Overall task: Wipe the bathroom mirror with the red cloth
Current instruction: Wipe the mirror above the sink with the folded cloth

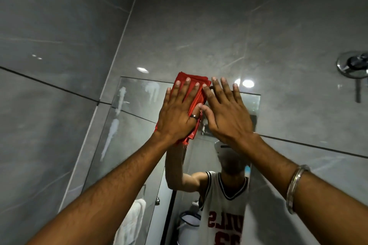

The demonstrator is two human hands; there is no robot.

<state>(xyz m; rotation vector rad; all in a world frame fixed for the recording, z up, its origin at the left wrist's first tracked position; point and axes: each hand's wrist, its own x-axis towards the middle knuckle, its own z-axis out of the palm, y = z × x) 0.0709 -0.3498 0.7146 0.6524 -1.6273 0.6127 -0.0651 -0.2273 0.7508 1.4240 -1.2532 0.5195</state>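
The bathroom mirror (129,125) hangs on the grey tiled wall ahead, with white streaks of foam on its left part. A folded red cloth (196,90) lies flat against the mirror's top edge. My left hand (178,113), a ring on its thumb, presses the cloth to the glass with fingers spread. My right hand (226,113) lies flat beside it, fingers spread, its index finger and thumb touching the cloth's right edge. A metal bangle sits on my right wrist. The mirror reflects a person in a white jersey with an arm raised.
A chrome wall tap (353,64) juts out at the upper right. Grey tiled walls meet in a corner at the left. In the mirror's reflection a white towel (132,223) hangs low at the left and a white bucket (189,223) stands lower down.
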